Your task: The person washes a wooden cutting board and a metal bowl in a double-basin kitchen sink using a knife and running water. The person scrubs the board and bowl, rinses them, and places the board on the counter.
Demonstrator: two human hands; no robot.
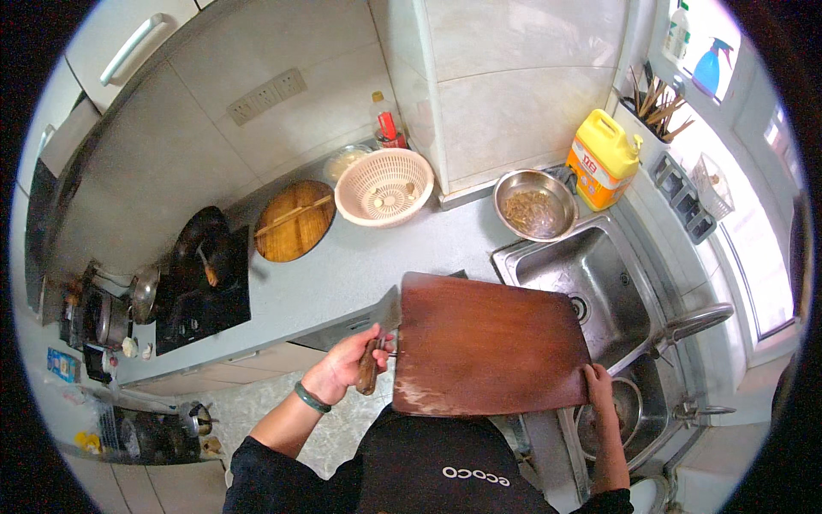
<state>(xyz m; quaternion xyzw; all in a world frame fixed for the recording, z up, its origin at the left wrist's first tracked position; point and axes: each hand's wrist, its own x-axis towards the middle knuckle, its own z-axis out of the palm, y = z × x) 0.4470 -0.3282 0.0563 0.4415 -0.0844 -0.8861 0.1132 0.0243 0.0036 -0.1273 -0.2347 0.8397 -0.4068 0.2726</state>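
In front of my body is a large reddish-brown wooden cutting board, held above the counter's edge and partly over the sink. My right hand grips its lower right edge, fingers mostly hidden. A knife with a wooden handle is in my left hand, beside the board's left edge. Its broad metal blade points away from me, up along that edge. Whether my left fingers also touch the board, I cannot tell.
A steel double sink with a faucet lies right. On the counter stand a steel bowl of brown strips in liquid, a pink colander, a round wooden lid and a yellow jug. A wok sits on the stove at left.
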